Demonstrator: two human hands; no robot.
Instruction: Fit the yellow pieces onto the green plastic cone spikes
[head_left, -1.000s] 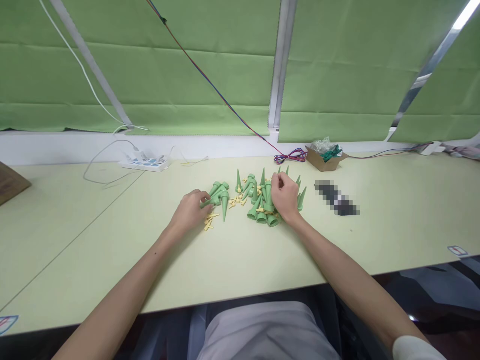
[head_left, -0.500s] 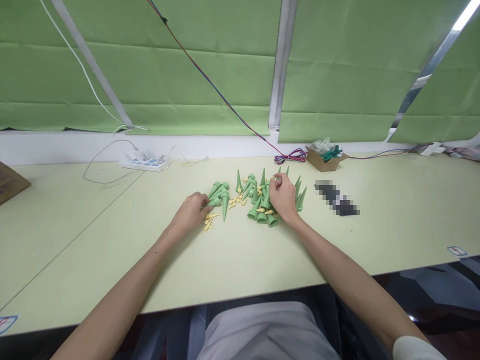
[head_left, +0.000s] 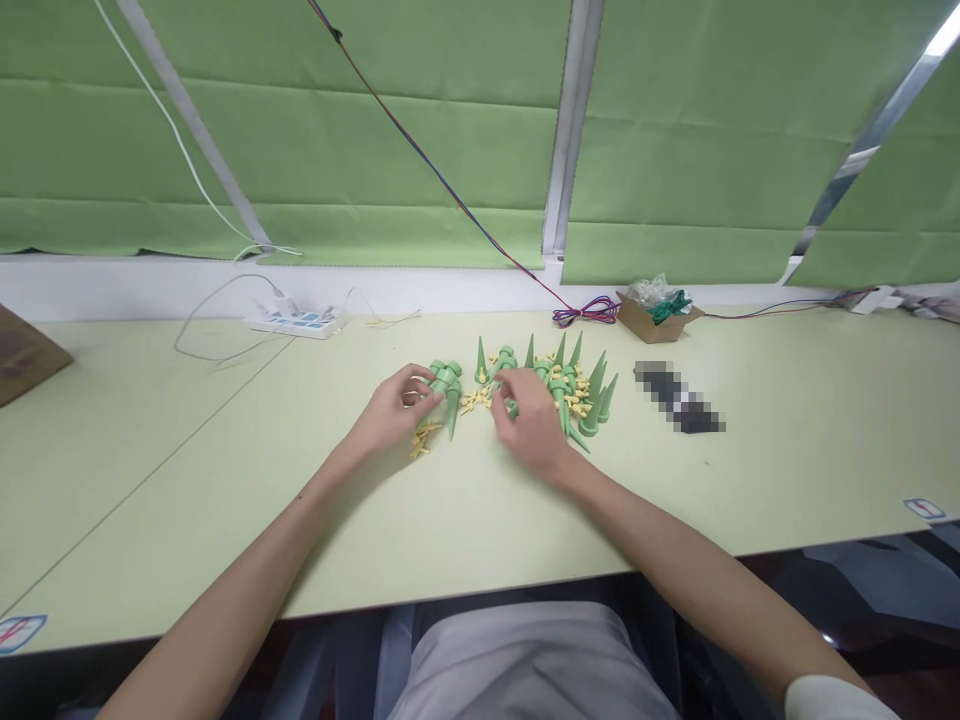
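My left hand [head_left: 391,408] is at the left cluster of green plastic spikes [head_left: 448,378], thumb and fingers apart and curved beside them. I see nothing held in it. Just below lie small yellow plastic pieces [head_left: 424,440]. My right hand [head_left: 531,428] reaches over the left part of the larger pile, with its fingers curled down and partly hidden. Whatever they pinch cannot be made out. More yellow pieces [head_left: 475,400] lie between the hands. Right of my right hand, several green spikes [head_left: 592,412] stand point up or lie among yellow pieces [head_left: 579,392].
A small cardboard box [head_left: 652,322] with clear plastic and green material stands behind the pile, beside coiled red-blue wire [head_left: 585,312]. A pixelated dark object [head_left: 679,398] lies to the right. At back left are a white power strip [head_left: 292,322] and brown cardboard [head_left: 30,355].
My right hand has moved left and toward me, from the right side of the pile to its left part. My left hand's fingers have spread from the spike they were touching. The view shifted slightly.
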